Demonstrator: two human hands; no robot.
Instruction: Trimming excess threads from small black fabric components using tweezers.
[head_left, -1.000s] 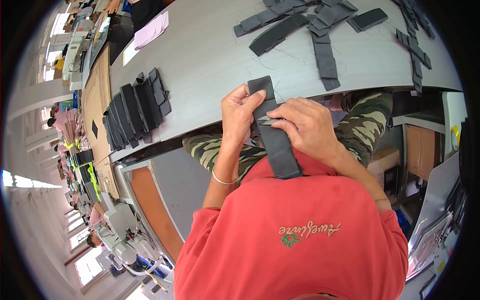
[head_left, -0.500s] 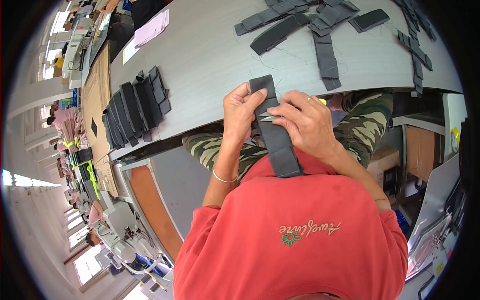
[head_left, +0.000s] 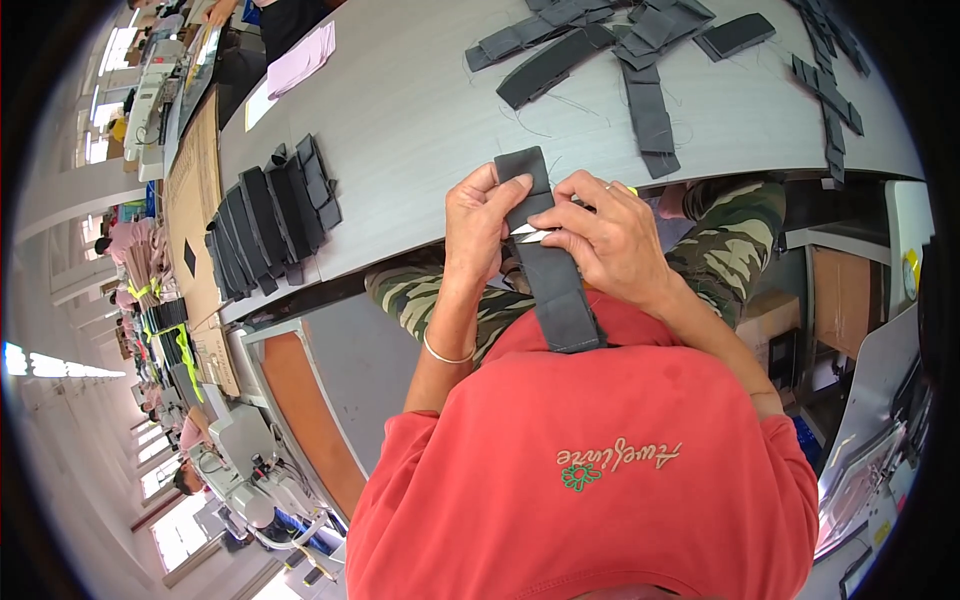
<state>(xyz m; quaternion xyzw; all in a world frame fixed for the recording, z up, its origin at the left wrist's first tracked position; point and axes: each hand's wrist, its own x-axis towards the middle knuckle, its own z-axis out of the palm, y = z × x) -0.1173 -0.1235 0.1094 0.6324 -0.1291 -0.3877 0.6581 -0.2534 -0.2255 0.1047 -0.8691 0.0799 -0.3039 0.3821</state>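
Note:
A dark grey fabric strip with folded sections runs from the table's near edge down onto my red shirt. My left hand pinches its upper part, thumb on top and fingers at the left side and behind. From the right, my right hand holds small thread snips, most of them hidden inside the fingers. Their two pointed silver blades show parted, lying across the strip just below my left thumb. Whether a thread lies between the blades is too small to tell.
On the grey table, a row of similar strips lies at the left. Loose strips with stray threads are scattered at the far right. Pink sheets lie far left, near another person. A sewing machine stands at lower left.
The snips' blades have spread apart, showing two points where one showed before. My right hand has shifted slightly left and up; my left hand keeps its hold on the strip.

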